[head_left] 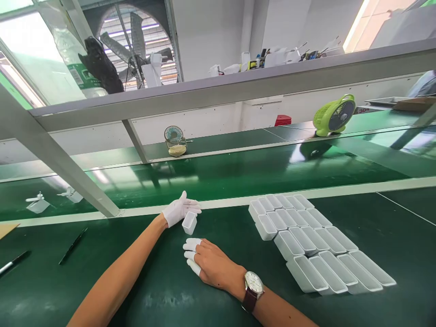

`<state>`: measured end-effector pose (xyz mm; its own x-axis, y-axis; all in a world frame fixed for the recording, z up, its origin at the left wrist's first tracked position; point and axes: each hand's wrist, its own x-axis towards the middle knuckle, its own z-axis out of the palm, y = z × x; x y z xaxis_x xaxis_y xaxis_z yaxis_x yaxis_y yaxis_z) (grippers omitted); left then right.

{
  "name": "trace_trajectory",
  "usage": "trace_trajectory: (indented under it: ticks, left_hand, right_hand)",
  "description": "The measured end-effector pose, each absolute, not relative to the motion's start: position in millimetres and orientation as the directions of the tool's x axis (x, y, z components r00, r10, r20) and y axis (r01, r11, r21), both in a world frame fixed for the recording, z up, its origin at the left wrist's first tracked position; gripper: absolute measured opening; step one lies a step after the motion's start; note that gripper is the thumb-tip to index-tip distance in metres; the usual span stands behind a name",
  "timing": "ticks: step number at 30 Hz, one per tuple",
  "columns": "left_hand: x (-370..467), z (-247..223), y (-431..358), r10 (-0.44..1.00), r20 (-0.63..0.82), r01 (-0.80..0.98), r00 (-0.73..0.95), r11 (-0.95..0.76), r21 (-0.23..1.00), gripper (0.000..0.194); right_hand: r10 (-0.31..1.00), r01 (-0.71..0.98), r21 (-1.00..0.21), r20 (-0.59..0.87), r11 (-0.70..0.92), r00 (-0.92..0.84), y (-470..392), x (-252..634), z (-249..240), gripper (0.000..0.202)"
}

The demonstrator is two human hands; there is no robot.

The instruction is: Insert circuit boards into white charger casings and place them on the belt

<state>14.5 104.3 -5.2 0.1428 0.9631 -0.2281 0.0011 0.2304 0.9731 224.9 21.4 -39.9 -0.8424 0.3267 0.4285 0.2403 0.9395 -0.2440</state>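
A small white rectangular tub (189,223) stands by itself on the green work table (163,277). My left hand (180,210), in a white glove, is just behind it with thumb and fingers apart; whether it touches the tub I cannot tell. Nearer to me, my right hand (214,263) lies palm down with its fingers stretched out, holding nothing. White covers sit on several of its fingertips, and there is a watch (254,282) on that wrist. To the right, several open translucent white tubs (308,236) stand side by side in slanting rows.
A black pen (72,245) and a second pen (14,263) lie at the left. Beyond a pale rail (225,203) runs a green belt (218,170) carrying white parts (38,203). A metal post (68,159) rises at the left. A green fan (334,116) stands behind.
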Motion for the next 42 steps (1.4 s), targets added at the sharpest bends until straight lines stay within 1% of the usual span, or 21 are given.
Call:
trace_trajectory:
  ticks: [3,5,6,9,11,12,13,15,18,21,23,25,27,31,33,36,42]
  left_hand:
    - [23,-6,119,0.984,-0.137,-0.080,0.111,0.146,0.986,0.073]
    - [28,-2,126,0.986,-0.106,-0.108,0.125,0.120,0.987,0.077]
    - [30,1,128,0.981,-0.110,-0.120,0.160,0.130,0.984,0.082]
    - [38,10,133,0.913,-0.202,-0.081,0.353,0.245,0.966,0.091]
    - [43,13,137,0.831,-0.297,0.024,0.471,0.325,0.946,0.096]
    - [46,14,139,0.807,-0.330,0.080,0.489,0.335,0.939,0.099]
    - [48,15,141,0.807,-0.343,0.119,0.482,0.327,0.937,0.101]
    - [51,16,145,0.830,-0.322,0.163,0.456,0.278,0.947,0.102]
    - [51,17,147,0.857,-0.255,0.281,0.447,0.136,0.950,0.100]
    - [46,21,142,0.919,-0.152,0.404,0.363,-0.009,0.915,0.088]
    - [40,27,133,0.945,-0.092,0.407,0.315,-0.047,0.912,0.082]
    - [33,31,118,0.951,-0.057,0.411,0.303,-0.077,0.908,0.076]
    - [26,33,98,0.958,-0.037,0.470,0.284,-0.106,0.876,0.069]
    - [17,20,58,0.985,-0.028,0.682,0.173,-0.099,0.724,0.067]
    - [16,10,46,0.994,-0.011,0.726,0.112,-0.074,0.683,0.065]
    - [17,-1,41,0.999,0.028,0.725,0.046,-0.053,0.687,0.061]
    - [19,-12,45,0.995,0.098,0.680,-0.019,-0.059,0.731,0.057]
  right_hand:
    - [0.325,0.234,-0.252,0.428,0.939,-0.844,22,225,-41,0.019]
    - [0.330,0.233,-0.263,0.432,0.936,-0.839,23,224,-43,0.021]
    - [0.332,0.233,-0.267,0.431,0.935,-0.839,22,224,-44,0.021]
    - [0.340,0.242,-0.267,0.427,0.933,-0.838,22,225,-45,0.022]
    - [0.341,0.243,-0.265,0.433,0.933,-0.835,22,225,-44,0.021]
    - [0.340,0.243,-0.264,0.438,0.934,-0.832,22,225,-44,0.021]
    - [0.338,0.240,-0.263,0.444,0.935,-0.830,22,225,-43,0.021]
    - [0.335,0.237,-0.261,0.450,0.936,-0.827,22,225,-42,0.021]
    - [0.336,0.241,-0.256,0.446,0.936,-0.830,21,225,-41,0.020]
    - [0.334,0.240,-0.256,0.440,0.936,-0.833,21,224,-42,0.019]
    - [0.334,0.242,-0.252,0.439,0.937,-0.834,22,224,-44,0.019]
    - [0.328,0.242,-0.241,0.439,0.940,-0.836,22,224,-45,0.020]
    - [0.322,0.237,-0.237,0.441,0.942,-0.838,23,224,-47,0.022]
    - [0.324,0.239,-0.242,0.425,0.940,-0.845,23,224,-46,0.023]
    - [0.325,0.244,-0.238,0.408,0.940,-0.853,23,224,-44,0.022]
    - [0.329,0.254,-0.234,0.382,0.939,-0.864,22,224,-40,0.023]
    - [0.336,0.273,-0.222,0.328,0.936,-0.883,21,225,-35,0.028]
